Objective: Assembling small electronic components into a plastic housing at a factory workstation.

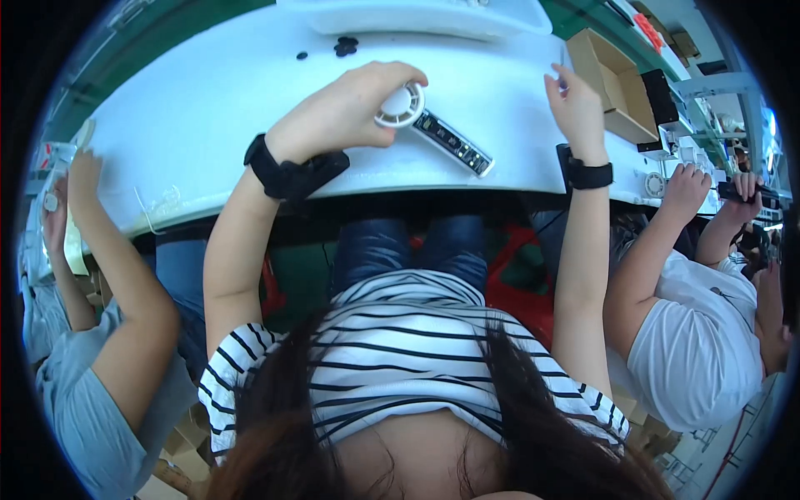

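L hand (354,104) is pinching white fan (429,127) by rim; R hand (577,108) is curling nr cardboard box (612,79), can't tell grip.

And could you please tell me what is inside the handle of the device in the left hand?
The handle shows a dark insert with small pale details between light edges; whatever lies beneath that insert is covered.

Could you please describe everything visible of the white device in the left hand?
This device looks like a handheld fan, seemingly plastic: a round head with a slotted rim, and a straight handle whose visible side shows a dark strip, apparently exposed circuitry. The left hand grips the head; the handle points toward the picture's lower right, on or above the white table.
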Motion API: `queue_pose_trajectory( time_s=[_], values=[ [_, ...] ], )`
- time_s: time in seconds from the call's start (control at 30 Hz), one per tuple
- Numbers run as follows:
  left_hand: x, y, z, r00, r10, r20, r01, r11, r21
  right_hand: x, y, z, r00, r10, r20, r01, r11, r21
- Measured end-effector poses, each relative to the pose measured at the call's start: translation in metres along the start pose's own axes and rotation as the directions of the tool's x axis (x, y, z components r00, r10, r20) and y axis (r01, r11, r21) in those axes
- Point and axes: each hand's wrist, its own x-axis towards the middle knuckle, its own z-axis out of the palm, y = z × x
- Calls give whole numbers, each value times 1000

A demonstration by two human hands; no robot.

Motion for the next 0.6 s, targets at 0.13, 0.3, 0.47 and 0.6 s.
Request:
queue_pose_trajectory(
  time_s=[0.13,0.3,0.47,0.6],
  values=[
    [2,6,-4,999,-26,35,27,999,-30,1,21,23,959,190,209,-132,955,-265],
    [6,8,-10,997,-56,61,60,996,-66,5,31,32,900,245,360,-53,882,-468],
    [8,7,-16,955,-258,145,276,953,-125,25,-3,-8,878,240,414,-59,912,-405],
    [6,1,-13,954,-270,126,289,942,-171,83,-33,-47,938,-60,342,79,996,-42]
  ],
)
